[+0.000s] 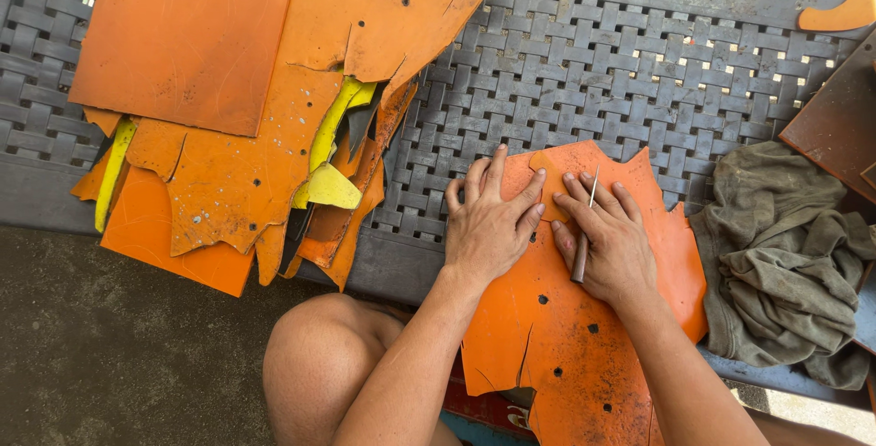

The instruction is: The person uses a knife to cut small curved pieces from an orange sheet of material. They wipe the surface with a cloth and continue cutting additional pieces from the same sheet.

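Hands: left hand spread flat, holding nothing, pressing torn orange plastic sheet; right hand beside it pinches thin metal awl with brown handle.
Surroundings: olive rag right of right hand; orange scrap pile beyond left hand, on grey woven table.

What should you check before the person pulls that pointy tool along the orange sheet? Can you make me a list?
1. Left hand flat on the orange sheet, holding it down: ok.
2. Right hand gripping the pointed tool: ok.
3. Small orange template pinned under fingertips of both hands: ok.
4. Left fingers clear of the tool's tip: not ok, they lie close beside it.
5. Sheet fully supported: not ok, its lower part hangs off the woven table.
6. Tool tip sharpness: cannot tell.
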